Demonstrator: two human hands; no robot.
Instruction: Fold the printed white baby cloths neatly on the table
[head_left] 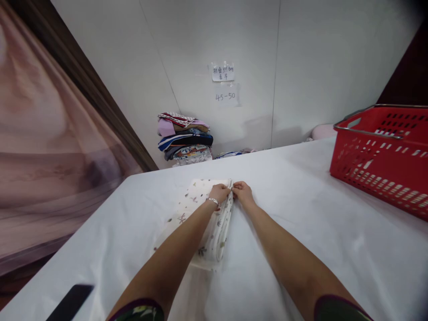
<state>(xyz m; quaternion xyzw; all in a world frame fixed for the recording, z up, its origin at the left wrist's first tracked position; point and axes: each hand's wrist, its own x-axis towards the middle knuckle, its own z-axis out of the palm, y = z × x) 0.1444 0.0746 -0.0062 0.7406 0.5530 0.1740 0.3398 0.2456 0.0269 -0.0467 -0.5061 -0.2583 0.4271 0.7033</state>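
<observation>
Bare forearms (177, 254) in dark, patterned sleeves (137, 312) stretch from the foreground across a white-covered desk (287, 178) toward a folded, printed white cloth (189, 205) lying near its far edge. The left hand (219, 192), a bracelet (214, 202) at its wrist, has its grip pinched on the layered edge at the cloth's far right corner. The right hand (243, 192) meets that edge from the other side, fingers curled; whether its grip grasps fabric or merely touches it cannot be told.

Judging by the stacked layers, the step in hand appears to be lining up the edges of a fold. A next move would call for keeping that corner together while the long right side is evened and smoothed toward the near end.

At right stands a red basket (377, 156); at near left lies a dark flat object (72, 303). Beyond the desk, folded textiles (185, 138) rise against a wall (310, 58) bearing handwritten signs (223, 72), one reading "45-50."
</observation>
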